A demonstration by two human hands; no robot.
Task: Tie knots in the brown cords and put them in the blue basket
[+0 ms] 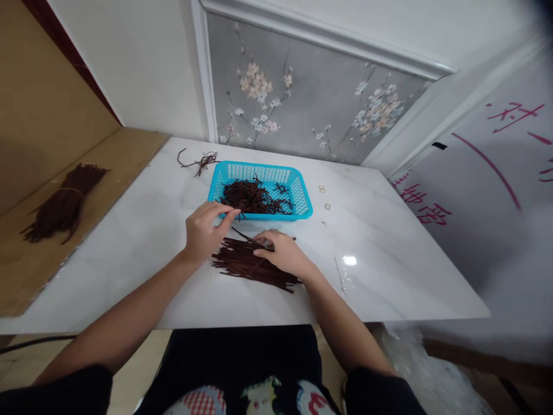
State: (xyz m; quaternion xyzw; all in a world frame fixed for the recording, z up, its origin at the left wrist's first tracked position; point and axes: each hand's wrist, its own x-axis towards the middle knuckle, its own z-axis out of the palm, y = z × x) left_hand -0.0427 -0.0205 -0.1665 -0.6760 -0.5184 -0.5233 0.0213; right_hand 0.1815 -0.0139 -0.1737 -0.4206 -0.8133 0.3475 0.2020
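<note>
A blue plastic basket stands on the white marble table, holding a tangle of dark brown strips. In front of it lies a flat pile of straightened brown strips. My left hand is at the basket's near left corner, fingers pinched on a strip at the rim. My right hand rests on the pile and presses it down, fingers closed over the strips.
A few loose strips lie behind the basket at the left. A tied bundle of strips lies on a brown board left of the table. Small rubber bands sit right of the basket. A floral wall panel stands behind.
</note>
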